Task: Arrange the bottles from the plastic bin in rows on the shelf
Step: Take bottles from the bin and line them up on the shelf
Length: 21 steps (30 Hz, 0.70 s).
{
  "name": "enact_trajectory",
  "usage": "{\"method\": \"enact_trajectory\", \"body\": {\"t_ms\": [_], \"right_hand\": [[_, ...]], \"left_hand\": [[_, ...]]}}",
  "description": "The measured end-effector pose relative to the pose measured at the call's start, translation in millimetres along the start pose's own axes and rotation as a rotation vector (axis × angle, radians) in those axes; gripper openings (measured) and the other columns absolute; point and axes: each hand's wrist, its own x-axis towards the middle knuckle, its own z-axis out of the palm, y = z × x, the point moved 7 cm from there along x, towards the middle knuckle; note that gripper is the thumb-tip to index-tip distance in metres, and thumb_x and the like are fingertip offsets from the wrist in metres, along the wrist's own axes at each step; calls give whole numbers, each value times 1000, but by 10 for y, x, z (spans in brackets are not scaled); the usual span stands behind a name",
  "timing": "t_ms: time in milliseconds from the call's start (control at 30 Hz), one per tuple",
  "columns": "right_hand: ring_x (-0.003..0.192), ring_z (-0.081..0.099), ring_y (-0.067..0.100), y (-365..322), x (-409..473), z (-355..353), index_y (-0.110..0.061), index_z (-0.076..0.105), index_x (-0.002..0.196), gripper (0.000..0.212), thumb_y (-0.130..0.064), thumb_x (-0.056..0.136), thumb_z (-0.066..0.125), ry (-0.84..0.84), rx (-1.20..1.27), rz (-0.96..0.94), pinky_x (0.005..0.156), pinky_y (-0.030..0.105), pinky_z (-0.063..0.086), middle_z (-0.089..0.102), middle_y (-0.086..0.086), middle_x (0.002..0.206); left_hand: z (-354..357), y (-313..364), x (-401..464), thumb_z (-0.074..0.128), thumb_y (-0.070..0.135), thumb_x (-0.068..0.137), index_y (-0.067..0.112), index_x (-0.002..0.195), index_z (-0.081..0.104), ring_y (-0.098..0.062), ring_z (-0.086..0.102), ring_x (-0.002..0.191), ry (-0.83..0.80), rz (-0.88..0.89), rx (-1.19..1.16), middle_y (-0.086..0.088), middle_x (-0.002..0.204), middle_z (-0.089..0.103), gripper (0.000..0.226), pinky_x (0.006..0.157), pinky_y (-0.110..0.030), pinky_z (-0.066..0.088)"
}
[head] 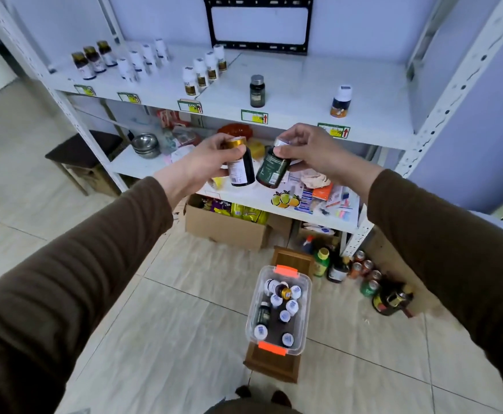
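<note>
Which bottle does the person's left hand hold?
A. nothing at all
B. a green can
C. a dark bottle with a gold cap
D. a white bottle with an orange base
C: the left hand grips a dark bottle with a gold cap, while the right hand holds a green-labelled bottle.

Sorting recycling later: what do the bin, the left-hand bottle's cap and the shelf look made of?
Bin: clear, glossy plastic; the bottles show through its walls, and its latches are orange. Cap on the bottle in the left hand: shiny gold, metal or metallised plastic; the look leaves it open. Shelf: probably white painted metal, going by its thin boards and perforated uprights.
</note>
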Motion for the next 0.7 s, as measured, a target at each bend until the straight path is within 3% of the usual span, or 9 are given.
{"method": "enact_trajectory", "body": {"t_ms": [200, 300, 400, 567, 700], "right_hand": [[100, 66, 23, -282, 91, 213, -12, 61, 115, 30, -15, 87, 72, -28, 4, -39, 91, 50, 55, 63, -4, 90], [106, 66, 29, -390, 230, 373, -13, 60, 119, 32, -12, 89, 70, -34, -7, -43, 91, 52, 55, 64, 0, 97], [108, 64, 34, -470, 434, 580, -19, 61, 118, 30, -14, 90, 68, -19, -34, -37, 89, 54, 55, 62, 16, 113], [111, 63, 31, -621, 824, 931, -25, 63, 112, 24, -15, 90, 67, 48, -43, -13, 89, 53, 56, 57, 21, 125], [107, 64, 27, -656, 1040, 1103, -29, 64, 105, 21, -17, 89, 66, 136, -20, 5, 87, 52, 57, 60, 15, 118]], "left_hand": [[-280, 93, -14, 62, 22, 97, 17, 124, 57, -17, 66, 109, -34, 30, -10, -3, 118, 69, 28, 94, -35, 53], [-506, 99, 44, 62, 21, 97, 17, 125, 56, -11, 67, 101, -55, 44, 1, 0, 114, 69, 28, 83, -26, 55], [-776, 71, 166, 62, 20, 97, 17, 124, 57, -8, 67, 95, -83, 47, 6, 3, 109, 69, 27, 76, -20, 54], [-1311, 24, 452, 63, 20, 96, 12, 131, 55, -12, 67, 103, -154, 35, 0, -2, 117, 68, 37, 84, -24, 55], [-1559, 22, 697, 64, 23, 96, 11, 131, 54, -17, 65, 105, -210, 35, 12, -5, 118, 67, 38, 85, -27, 53]]}}
